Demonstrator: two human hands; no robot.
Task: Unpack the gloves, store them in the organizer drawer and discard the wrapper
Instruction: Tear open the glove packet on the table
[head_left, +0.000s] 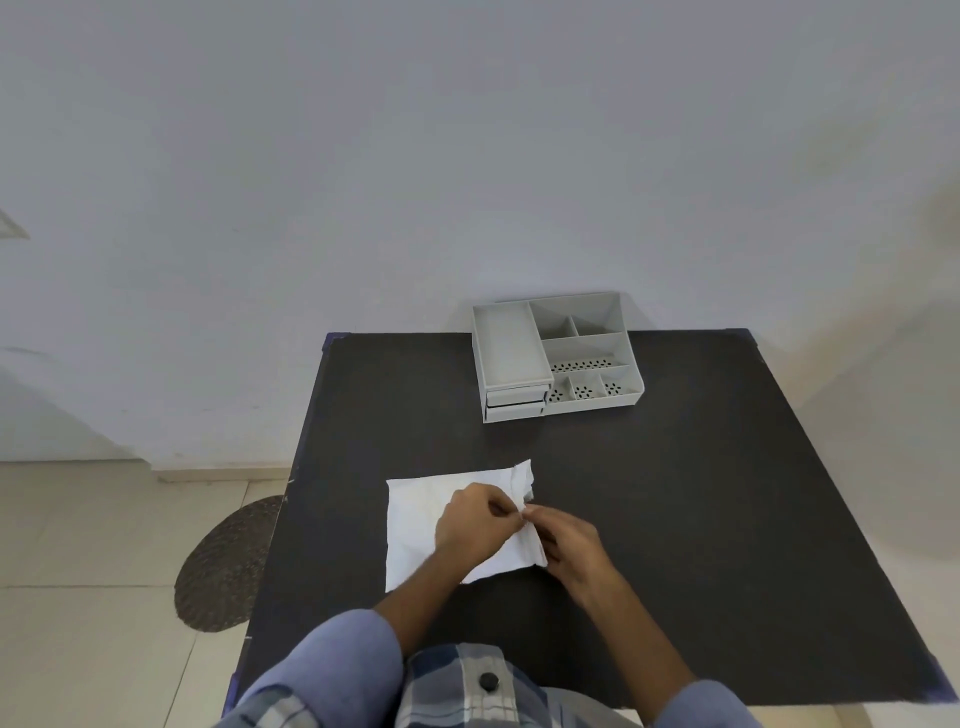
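Opening the glove wrapper at its right edge

The white wrapper (415, 525) lies flat on the dark table (675, 519), lower centre of frame; left hand (470, 525) and right hand (569, 540) both pinch its crinkled right edge. It looks light, thin and floppy, likely tearing best there. The organizer (558, 356), upper centre, has its drawers closed.

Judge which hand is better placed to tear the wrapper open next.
Probably the right hand: it pinches the white wrapper's right edge from outside, free to pull away, while the left hand lies over the wrapper, anchoring it.
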